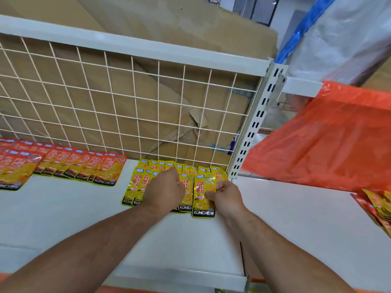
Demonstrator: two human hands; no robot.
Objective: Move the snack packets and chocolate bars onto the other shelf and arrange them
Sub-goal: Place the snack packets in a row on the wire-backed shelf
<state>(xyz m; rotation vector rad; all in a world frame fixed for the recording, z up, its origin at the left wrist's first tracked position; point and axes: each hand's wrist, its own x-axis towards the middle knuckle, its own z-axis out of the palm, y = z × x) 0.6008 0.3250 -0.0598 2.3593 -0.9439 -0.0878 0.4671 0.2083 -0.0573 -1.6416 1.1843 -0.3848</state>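
- Right hand (227, 197) pinches the right edge of a yellow packet (204, 195), which lies front-to-back on the shelf, KONCHEW end toward the person.
- Left hand (164, 187) rests on the yellow row (136, 187); I cannot tell whether it grips anything.

Bright, even light washes my white shelf (63, 208), and the shadows on it are faint. The wire grid (127, 98) bows with the wide lens. Print on the yellow packet (204, 193) in my right hand (227, 197) reads sharp, while the orange bag (328, 140) at the shelf's right edge is smeared with blur.
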